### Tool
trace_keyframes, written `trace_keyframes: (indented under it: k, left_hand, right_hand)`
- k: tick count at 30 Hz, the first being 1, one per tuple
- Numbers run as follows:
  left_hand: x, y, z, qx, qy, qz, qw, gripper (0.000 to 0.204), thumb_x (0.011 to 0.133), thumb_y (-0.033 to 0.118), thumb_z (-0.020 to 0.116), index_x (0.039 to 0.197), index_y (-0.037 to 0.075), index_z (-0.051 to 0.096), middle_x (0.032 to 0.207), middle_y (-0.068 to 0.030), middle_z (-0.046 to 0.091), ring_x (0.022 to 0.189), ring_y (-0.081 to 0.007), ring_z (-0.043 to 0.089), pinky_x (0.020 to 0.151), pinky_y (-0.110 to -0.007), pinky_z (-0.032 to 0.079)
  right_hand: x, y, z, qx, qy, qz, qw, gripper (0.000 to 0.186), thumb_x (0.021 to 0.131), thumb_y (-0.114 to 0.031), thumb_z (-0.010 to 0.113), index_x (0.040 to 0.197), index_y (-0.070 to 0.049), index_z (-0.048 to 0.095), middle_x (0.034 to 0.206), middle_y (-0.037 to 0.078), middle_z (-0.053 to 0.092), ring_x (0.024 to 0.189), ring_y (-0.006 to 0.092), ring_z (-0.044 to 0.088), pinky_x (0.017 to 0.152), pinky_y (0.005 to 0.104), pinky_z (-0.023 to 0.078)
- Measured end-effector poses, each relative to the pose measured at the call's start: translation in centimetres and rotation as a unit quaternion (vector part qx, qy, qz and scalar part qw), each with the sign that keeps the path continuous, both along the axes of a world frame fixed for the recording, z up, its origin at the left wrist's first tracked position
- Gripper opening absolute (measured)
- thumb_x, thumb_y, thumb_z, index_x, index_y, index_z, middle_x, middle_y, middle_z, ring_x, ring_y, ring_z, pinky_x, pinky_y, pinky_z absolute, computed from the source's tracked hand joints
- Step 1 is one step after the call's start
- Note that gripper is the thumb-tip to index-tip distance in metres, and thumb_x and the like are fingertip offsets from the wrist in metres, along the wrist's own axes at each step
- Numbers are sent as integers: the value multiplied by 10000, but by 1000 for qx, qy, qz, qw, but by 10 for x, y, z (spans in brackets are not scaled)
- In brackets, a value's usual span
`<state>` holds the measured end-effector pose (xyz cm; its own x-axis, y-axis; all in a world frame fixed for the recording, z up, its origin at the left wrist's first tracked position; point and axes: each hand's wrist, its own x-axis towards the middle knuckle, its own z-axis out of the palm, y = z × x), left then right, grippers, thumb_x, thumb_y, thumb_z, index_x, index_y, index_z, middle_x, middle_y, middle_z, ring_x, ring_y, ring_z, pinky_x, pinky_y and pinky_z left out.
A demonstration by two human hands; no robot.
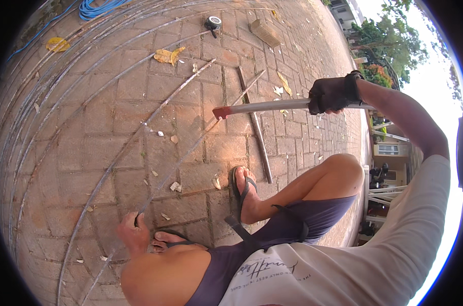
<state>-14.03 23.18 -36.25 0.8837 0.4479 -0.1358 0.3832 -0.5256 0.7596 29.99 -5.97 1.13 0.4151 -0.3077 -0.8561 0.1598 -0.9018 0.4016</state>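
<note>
My right hand, in a dark glove, is closed around a long silver metal bar with a red head. That head sits on a thin steel rod that slants across the pavers. At the rod's near end, low on the left beside my sandalled foot, my left hand is bare and grips it. A thicker dark pipe lies to the right, under the rod's far part. Another straight rod lies to the left.
Several long bent rods cover the left side. A blue hose coil, a tape measure, a brick and dry leaves lie farther off on the pavers. Buildings and trees stand at right.
</note>
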Motion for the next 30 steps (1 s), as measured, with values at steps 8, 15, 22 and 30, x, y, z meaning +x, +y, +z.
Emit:
trace_keyframes:
  k: [8,15,22,30]
  left_hand:
    - [-14,-20,-29,59,-100,45,992,128,823,191,763,867,83,708,804,-115,682,716,-369,662,610,-454,508]
    - [-9,-11,-17,-17,37,32,999,149,866,230,742,897,85,720,842,-129,696,761,-365,680,652,-455,522]
    - [5,2,2,-88,161,4,983,183,910,268,721,928,87,731,881,-143,709,806,-361,698,694,-455,535]
    - [18,3,4,-94,201,6,975,208,902,312,722,860,108,729,827,-117,696,743,-370,672,633,-462,503]
  right_hand:
    - [-31,83,-21,-87,48,60,993,405,896,-388,663,884,15,694,690,63,614,570,157,600,511,328,487]
    - [-86,103,-30,-102,9,-9,995,327,916,-326,704,919,-1,736,671,79,647,572,162,629,527,341,503]
    - [-112,76,11,146,5,-474,868,749,902,-217,726,1532,4,386,822,100,599,588,123,624,438,254,486]
    - [-132,77,11,146,-86,-393,904,662,923,-121,611,1552,-35,421,692,68,569,449,102,549,366,271,431]
